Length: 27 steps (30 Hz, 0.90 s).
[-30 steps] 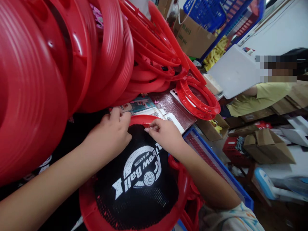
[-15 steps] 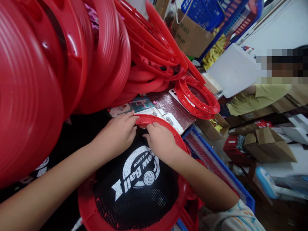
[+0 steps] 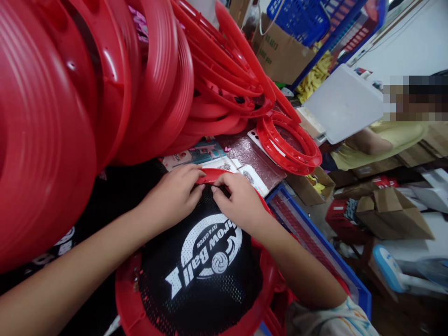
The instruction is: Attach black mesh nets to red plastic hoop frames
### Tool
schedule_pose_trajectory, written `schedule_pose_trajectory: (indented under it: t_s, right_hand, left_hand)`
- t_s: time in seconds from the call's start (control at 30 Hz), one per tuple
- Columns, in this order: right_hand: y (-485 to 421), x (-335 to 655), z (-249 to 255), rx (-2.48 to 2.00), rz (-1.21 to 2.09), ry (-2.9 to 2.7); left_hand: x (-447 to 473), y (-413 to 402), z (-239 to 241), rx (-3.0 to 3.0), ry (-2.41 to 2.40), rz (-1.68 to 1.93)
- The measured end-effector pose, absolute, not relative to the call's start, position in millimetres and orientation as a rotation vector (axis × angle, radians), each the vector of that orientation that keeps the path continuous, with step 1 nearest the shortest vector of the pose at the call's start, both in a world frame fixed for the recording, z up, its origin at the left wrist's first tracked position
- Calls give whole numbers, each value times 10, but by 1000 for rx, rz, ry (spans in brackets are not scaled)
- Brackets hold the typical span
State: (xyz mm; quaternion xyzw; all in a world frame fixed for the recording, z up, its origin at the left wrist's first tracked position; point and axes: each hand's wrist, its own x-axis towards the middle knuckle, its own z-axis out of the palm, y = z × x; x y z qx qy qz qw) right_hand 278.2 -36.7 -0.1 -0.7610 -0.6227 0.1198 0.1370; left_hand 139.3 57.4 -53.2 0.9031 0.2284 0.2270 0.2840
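A red plastic ring (image 3: 130,305) lies in front of me with a black mesh net (image 3: 241,275) across its middle. White "Throw Ball" lettering and a ball drawing are printed on the mesh. At the ring's far rim, my left hand (image 3: 175,193) pinches the mesh's edge between thumb and fingers. Close beside it, my right hand (image 3: 240,200) is closed on the same edge, fingers over the rim and thumb below. A small gap parts the two thumbs. The fingertips partly hide the mesh edge.
Large red rings (image 3: 45,140) stand stacked at left, with more red hoops (image 3: 224,60) behind. Small red rings (image 3: 290,144) rest on the dark table (image 3: 245,149). A blue crate (image 3: 325,261) is at right. Beyond are a person in a yellow shirt (image 3: 392,144), a cardboard box (image 3: 392,214) and a fan (image 3: 388,266).
My thumbs have drawn the mesh edge up toward the far rim, and more of the printed lettering shows. My view has shifted slightly. The person in yellow has moved an arm.
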Motion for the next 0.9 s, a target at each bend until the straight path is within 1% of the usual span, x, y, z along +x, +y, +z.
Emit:
schedule_pose_trajectory:
  t_s: [0.13,0.23,0.4,0.7,0.9]
  right_hand:
    - [-370,2856,-11,-1912,516,-1718]
    - [-367,2920,-56,-1750,552,-1843]
    - [-367,2961,-148,-1758,417,-1955]
    - [-372,2908,-247,-1845,60,-2137]
    - [-349,2895,-297,-1897,-23,-2186]
  left_hand:
    - [1369,621,-533,2335,588,524]
    - [1363,635,-517,2280,609,517]
    - [1382,649,-486,2203,678,542]
    - [1441,698,-545,2287,752,522]
    - [1455,705,-554,2304,804,537]
